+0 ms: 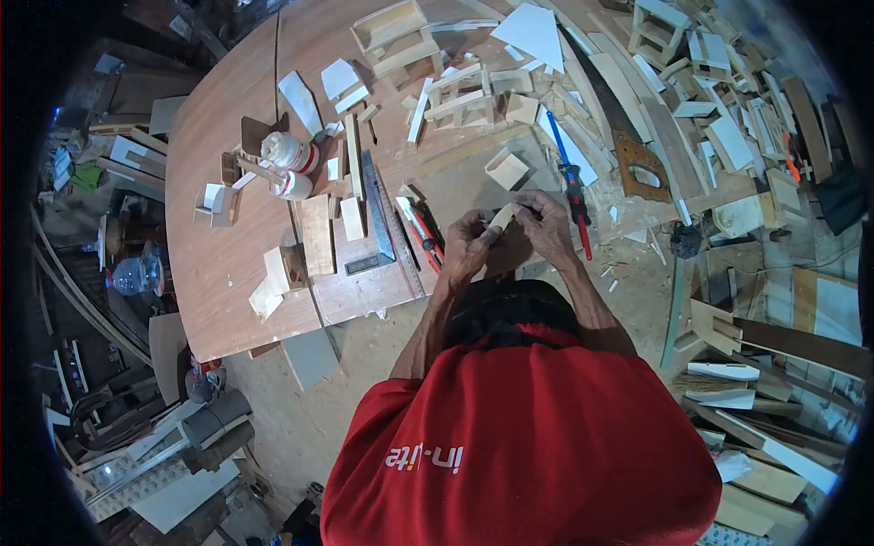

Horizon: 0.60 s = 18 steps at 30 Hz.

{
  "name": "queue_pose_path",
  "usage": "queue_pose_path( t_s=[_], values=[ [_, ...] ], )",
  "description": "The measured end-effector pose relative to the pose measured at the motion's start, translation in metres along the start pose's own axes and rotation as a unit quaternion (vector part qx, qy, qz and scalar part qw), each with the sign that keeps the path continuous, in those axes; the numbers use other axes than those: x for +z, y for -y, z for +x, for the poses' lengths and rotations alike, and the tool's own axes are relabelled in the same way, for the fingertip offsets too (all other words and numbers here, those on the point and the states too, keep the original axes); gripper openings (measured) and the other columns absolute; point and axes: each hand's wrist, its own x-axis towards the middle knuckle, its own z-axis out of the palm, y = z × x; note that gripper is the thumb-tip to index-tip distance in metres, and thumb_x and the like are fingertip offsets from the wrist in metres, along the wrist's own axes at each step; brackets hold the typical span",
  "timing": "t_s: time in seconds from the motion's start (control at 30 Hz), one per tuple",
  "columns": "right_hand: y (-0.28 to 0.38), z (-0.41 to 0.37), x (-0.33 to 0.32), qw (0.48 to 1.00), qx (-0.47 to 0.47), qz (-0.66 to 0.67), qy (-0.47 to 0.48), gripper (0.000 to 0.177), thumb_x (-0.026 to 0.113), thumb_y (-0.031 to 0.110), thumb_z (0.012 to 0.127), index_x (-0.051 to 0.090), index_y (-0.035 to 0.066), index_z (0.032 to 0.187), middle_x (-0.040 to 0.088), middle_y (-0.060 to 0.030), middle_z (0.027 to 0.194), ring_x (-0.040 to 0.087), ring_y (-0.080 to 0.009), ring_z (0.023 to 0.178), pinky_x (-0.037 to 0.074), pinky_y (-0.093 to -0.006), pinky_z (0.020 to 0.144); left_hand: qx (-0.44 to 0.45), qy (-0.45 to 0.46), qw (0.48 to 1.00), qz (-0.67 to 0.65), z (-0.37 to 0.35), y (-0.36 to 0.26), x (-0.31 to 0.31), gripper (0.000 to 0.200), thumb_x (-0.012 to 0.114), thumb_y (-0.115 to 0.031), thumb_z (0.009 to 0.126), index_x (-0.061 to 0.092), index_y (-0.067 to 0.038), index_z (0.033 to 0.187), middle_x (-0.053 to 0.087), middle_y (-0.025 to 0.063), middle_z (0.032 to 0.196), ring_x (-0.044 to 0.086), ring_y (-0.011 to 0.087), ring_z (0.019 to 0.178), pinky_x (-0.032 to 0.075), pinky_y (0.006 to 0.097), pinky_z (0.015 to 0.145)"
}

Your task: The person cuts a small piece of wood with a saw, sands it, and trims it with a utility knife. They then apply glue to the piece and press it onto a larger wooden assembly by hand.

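Observation:
A small pale piece of wood (pixel 503 217) is held between my two hands over the near edge of the work table. My left hand (pixel 468 246) is closed on its lower left end, thumb along the piece. The fingers of my right hand (pixel 546 227) are pinched at its upper right end. Just beyond them, a small open wooden box (pixel 507 170) sits on a board (pixel 455 187). Red-and-black clamps lie to either side: one with a blue bar (pixel 572 177) on the right, another (pixel 423 233) close by my left hand.
White glue containers (pixel 291 153) stand on the table at left, near a metal try square (pixel 375 218). A handsaw (pixel 642 168) lies at right with its blade pointing away. Wooden frames (pixel 396 36) and several offcuts crowd the far side. Wood scraps (pixel 756 455) are piled at lower right.

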Motion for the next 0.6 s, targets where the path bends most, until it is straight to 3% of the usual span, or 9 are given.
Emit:
queue_pose_path(
  t_s=[0.07,0.1,0.23,0.33,0.4,0.47,0.53,0.57,0.6],
  values=[
    [-0.006,0.0,0.004,0.997,-0.035,-0.066,0.014,0.018,0.061,0.01,0.087,0.065,0.0,0.102,0.067,-0.0101,0.091,0.063,-0.0143,0.082,0.05,-0.0287,0.072,-0.013,0.033,0.991,0.13,-0.003,-0.005,-0.006,0.009,0.062,-0.009,0.086,0.063,0.001,0.087,0.064,0.0045,0.076,0.058,0.0103,0.07,0.047,0.0247,0.065],
    [-0.007,0.0,0.006,0.989,-0.071,-0.129,0.026,0.017,0.062,0.01,0.087,0.065,0.001,0.101,0.067,-0.0109,0.09,0.063,-0.0153,0.082,0.05,-0.0297,0.072,-0.014,0.033,0.991,0.129,-0.005,-0.005,-0.009,0.009,0.062,-0.009,0.086,0.063,0.001,0.087,0.064,0.0045,0.076,0.058,0.0103,0.07,0.047,0.0247,0.065],
    [0.0,-0.005,0.015,0.988,-0.087,-0.126,0.03,0.017,0.062,0.011,0.086,0.066,0.001,0.099,0.067,-0.0127,0.088,0.064,-0.0174,0.081,0.05,-0.0308,0.072,-0.022,0.041,0.991,0.127,-0.003,-0.007,-0.011,0.01,0.061,-0.008,0.085,0.063,0.002,0.088,0.063,0.0042,0.075,0.058,0.0105,0.07,0.048,0.025,0.065],
    [0.004,-0.013,0.007,0.99,-0.049,-0.111,-0.076,0.019,0.063,0.009,0.082,0.064,0.001,0.1,0.065,-0.0129,0.092,0.062,-0.0236,0.087,0.049,-0.0351,0.077,-0.023,0.022,0.988,0.149,0.008,0.001,-0.016,0.012,0.062,-0.007,0.084,0.064,0.003,0.088,0.064,0.0052,0.074,0.059,0.0113,0.069,0.049,0.0264,0.064],
    [-0.006,-0.013,-0.013,0.887,-0.179,-0.362,-0.225,0.027,0.063,0.005,0.078,0.061,0.004,0.105,0.061,-0.0125,0.1,0.058,-0.0296,0.094,0.046,-0.0407,0.083,-0.021,0.017,0.981,0.194,0.017,0.007,-0.018,0.013,0.062,-0.008,0.083,0.064,0.004,0.088,0.065,0.0065,0.074,0.06,0.0118,0.068,0.049,0.027,0.063],
    [-0.005,-0.02,-0.029,0.865,-0.182,-0.397,-0.249,0.032,0.063,0.004,0.075,0.059,0.006,0.107,0.058,-0.0127,0.104,0.054,-0.0319,0.098,0.044,-0.0431,0.086,0.053,-0.019,0.951,0.303,0.023,0.013,-0.016,0.015,0.059,-0.008,0.076,0.066,0.002,0.085,0.068,0.0167,0.075,0.067,0.0241,0.071,0.052,0.0359,0.069],
    [-0.002,-0.026,-0.04,0.842,-0.184,-0.428,-0.272,0.037,0.062,0.002,0.073,0.057,0.008,0.109,0.055,-0.0128,0.109,0.051,-0.0343,0.102,0.043,-0.0456,0.088,0.079,-0.019,0.932,0.354,0.024,0.008,-0.011,0.017,0.059,-0.009,0.076,0.066,0.001,0.087,0.068,0.0194,0.08,0.067,0.0288,0.076,0.052,0.0389,0.072],
    [-0.004,-0.027,-0.044,0.865,-0.133,-0.415,-0.248,0.036,0.063,0.004,0.074,0.058,0.007,0.109,0.053,-0.0143,0.113,0.05,-0.0339,0.106,0.043,-0.0449,0.089,0.106,-0.025,0.908,0.405,0.025,0.005,-0.009,0.019,0.058,-0.01,0.075,0.067,0.0,0.089,0.068,0.0222,0.085,0.068,0.0334,0.082,0.052,0.0419,0.075],
    [-0.007,-0.029,-0.047,0.885,-0.081,-0.4,-0.223,0.035,0.064,0.006,0.075,0.058,0.007,0.109,0.051,-0.0158,0.118,0.048,-0.0335,0.109,0.042,-0.0443,0.09,0.085,-0.025,0.897,0.433,0.026,0.004,-0.008,0.025,0.059,-0.013,0.077,0.068,-0.001,0.096,0.069,0.0207,0.087,0.068,0.0316,0.083,0.052,0.0428,0.078]
  ],
)
